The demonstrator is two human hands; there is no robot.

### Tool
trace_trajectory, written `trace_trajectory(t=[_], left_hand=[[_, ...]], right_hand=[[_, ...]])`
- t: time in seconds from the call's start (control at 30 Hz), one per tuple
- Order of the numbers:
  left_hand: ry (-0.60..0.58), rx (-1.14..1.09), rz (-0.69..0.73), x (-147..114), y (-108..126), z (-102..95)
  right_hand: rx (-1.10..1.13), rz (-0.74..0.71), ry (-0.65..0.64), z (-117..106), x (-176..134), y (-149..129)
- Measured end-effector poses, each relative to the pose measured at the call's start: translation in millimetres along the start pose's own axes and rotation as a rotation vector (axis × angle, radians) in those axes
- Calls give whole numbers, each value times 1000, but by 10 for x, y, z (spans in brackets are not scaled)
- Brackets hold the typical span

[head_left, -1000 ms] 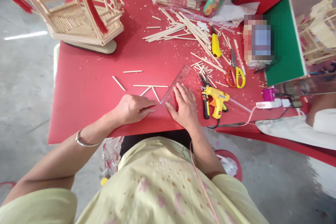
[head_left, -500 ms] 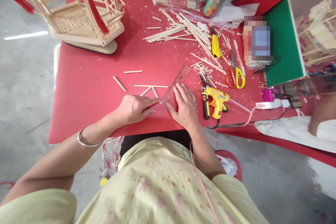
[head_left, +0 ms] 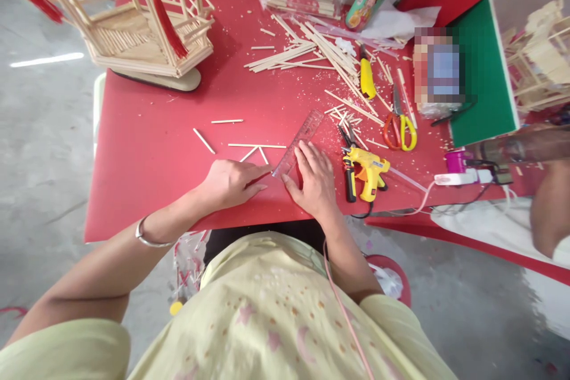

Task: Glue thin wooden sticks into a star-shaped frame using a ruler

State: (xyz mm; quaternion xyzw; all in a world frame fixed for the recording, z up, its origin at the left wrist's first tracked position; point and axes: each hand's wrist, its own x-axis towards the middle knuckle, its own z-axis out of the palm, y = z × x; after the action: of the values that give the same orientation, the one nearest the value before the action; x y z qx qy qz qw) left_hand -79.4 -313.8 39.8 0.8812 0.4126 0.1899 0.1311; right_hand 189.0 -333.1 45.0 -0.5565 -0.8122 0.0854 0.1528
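Observation:
My left hand (head_left: 229, 184) rests at the front of the red table, index finger stretched to the lower end of a clear ruler (head_left: 307, 126). Its thumb is apart from that finger; the other fingers are partly hidden. Flat on the ruler's right side lies my right hand (head_left: 316, 181), fingers extended and thumb near the ruler's lower end. Just beyond my left fingertips, a thin wooden stick (head_left: 249, 145) lies crosswise, with two short sticks (head_left: 263, 155) slanting from it. Two more short sticks (head_left: 227, 122) lie farther left.
A yellow glue gun (head_left: 369, 169), pliers (head_left: 350, 181), scissors (head_left: 401, 127) and a yellow cutter (head_left: 367, 77) lie to the right. Loose sticks (head_left: 294, 58) are heaped behind. A wooden stick model (head_left: 146, 41) with red tassels stands at the left. Another person's arm (head_left: 552, 208) shows at right.
My hands and the ruler keep their places on the table; the whole view has shifted very slightly. At the far right, the other person's arm has moved a little.

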Motion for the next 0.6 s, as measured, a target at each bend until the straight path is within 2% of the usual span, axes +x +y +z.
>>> trace_trajectory(t=[0.6], left_hand=[[20,-12,20,10,11,-23]], right_hand=[[-3,-14,4,6,-7,2]])
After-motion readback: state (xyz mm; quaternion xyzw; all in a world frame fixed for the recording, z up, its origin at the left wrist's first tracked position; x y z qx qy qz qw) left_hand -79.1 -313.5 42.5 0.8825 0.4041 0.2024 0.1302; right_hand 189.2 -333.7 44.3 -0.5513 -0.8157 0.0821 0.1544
